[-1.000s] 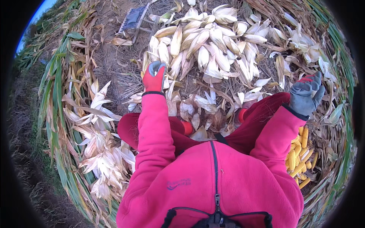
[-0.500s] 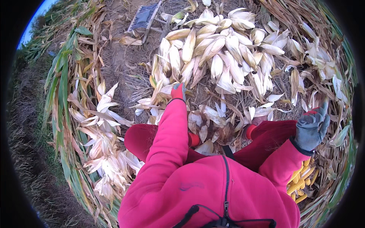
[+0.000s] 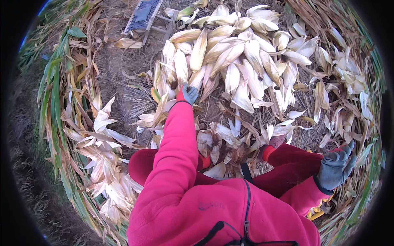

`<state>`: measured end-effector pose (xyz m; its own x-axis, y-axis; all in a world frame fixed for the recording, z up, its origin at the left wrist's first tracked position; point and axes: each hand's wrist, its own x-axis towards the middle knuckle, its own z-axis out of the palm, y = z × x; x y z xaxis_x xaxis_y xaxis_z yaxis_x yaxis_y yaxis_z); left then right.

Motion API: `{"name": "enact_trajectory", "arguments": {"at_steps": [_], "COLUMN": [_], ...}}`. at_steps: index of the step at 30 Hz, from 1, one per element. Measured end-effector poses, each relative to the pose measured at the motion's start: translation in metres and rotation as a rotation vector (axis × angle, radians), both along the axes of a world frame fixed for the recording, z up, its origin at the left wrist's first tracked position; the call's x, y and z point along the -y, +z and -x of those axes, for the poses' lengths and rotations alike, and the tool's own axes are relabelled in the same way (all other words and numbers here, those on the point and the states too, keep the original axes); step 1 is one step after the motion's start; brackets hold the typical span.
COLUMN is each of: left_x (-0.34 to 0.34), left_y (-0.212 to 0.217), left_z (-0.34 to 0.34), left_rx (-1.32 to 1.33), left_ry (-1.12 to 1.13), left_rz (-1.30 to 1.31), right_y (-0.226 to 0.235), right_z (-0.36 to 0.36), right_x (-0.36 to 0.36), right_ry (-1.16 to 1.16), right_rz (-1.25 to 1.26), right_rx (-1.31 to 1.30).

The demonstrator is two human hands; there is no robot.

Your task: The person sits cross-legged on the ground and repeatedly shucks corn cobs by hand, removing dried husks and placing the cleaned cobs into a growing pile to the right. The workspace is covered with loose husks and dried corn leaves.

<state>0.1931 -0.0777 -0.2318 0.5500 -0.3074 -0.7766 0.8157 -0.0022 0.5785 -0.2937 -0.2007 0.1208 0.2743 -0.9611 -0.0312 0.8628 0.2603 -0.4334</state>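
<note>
My left hand [image 3: 188, 94], in a grey and red glove, reaches to the near left edge of a heap of corn ears in pale, dry husks [image 3: 232, 80]. Its fingers look stretched out, at the lower end of one husked ear [image 3: 180, 67]; whether they touch it I cannot tell. Off to the right, beyond my knee, my right hand [image 3: 334, 168] is raised with the gloved fingers apart and nothing in them. Below that wrist some bare yellow corn cobs [image 3: 316, 215] show, mostly hidden by my sleeve.
Stripped husks [image 3: 113, 180] lie piled at my left, with more loose husks [image 3: 217, 141] between my feet. Cut corn stalks [image 3: 61, 123] line the left side, and others [image 3: 316, 24] the right. A small wooden-framed stool [image 3: 143, 15] stands at the far left.
My left hand has moved forward from the loose husks to the ears, its fingers now more stretched out. The right hand has dropped slightly. The whole view has shifted a little.
</note>
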Motion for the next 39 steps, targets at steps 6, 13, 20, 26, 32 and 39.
{"name": "enact_trajectory", "arguments": {"at_steps": [6, 13, 20, 26, 32, 39], "left_x": [0.009, -0.015, -0.048, -0.094, -0.119, -0.103], "left_y": [0.02, 0.108, 0.272, 0.348, 0.354, 0.26], "left_z": [0.007, -0.01, 0.074, 0.163, 0.213, 0.247], "left_rx": [0.443, 0.997, 0.886, 0.937, 0.813, 1.179], "left_ry": [0.126, -0.231, -0.431, -0.698, -0.745, -0.804], "left_rz": [-0.004, -0.316, -0.034, 0.199, 0.423, 0.352], "right_y": [-0.004, -0.009, -0.028, -0.036, -0.086, -0.109], "right_z": [-0.007, 0.001, -0.037, -0.115, -0.129, -0.126], "right_x": [0.004, -0.009, -0.036, -0.101, -0.128, -0.123], "right_ry": [0.02, 0.122, 0.254, 0.042, 0.132, 0.22], "right_rz": [-0.01, 0.079, 0.32, 1.131, 1.169, 0.491], "right_rx": [-0.042, -0.147, -0.4, -1.343, -1.246, -0.876]}}
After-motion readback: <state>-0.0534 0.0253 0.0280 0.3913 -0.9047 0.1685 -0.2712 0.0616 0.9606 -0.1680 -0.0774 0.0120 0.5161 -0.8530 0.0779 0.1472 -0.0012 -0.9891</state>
